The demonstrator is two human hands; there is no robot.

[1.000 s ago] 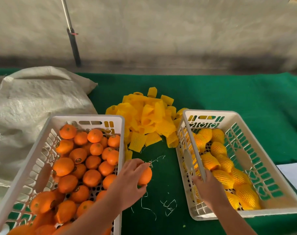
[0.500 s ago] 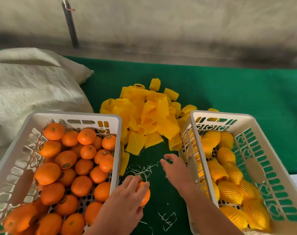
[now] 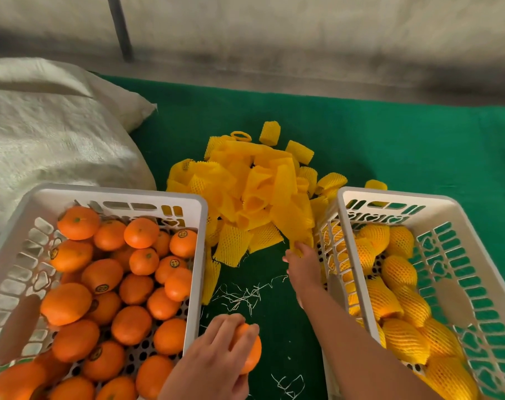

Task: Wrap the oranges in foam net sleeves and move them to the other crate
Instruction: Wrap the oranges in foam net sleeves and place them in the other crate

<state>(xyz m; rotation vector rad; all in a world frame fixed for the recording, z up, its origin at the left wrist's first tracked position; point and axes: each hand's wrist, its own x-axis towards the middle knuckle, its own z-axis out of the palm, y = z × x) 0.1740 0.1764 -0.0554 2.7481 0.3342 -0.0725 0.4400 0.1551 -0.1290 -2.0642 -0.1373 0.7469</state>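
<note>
My left hand [image 3: 216, 356] grips a bare orange [image 3: 251, 353] low over the green cloth, just right of the left crate [image 3: 200, 255], which is full of bare oranges [image 3: 101, 275]. My right hand [image 3: 303, 267] reaches forward to the near edge of the pile of yellow foam net sleeves [image 3: 257, 192], its fingertips on one sleeve [image 3: 298, 246]; whether they pinch it is hidden. The right crate [image 3: 346, 226] holds several oranges wrapped in yellow sleeves [image 3: 395, 301].
A bulky white woven sack [image 3: 52, 134] lies at the left, behind the left crate. Thin white foam shreds [image 3: 242, 295] litter the green cloth [image 3: 418, 145] between the crates. A dark pole [image 3: 119, 27] stands against the wall behind.
My right hand left the right crate's rim and moved forward to the sleeve pile. My left hand with the orange sank lower in view as the camera tilted down.
</note>
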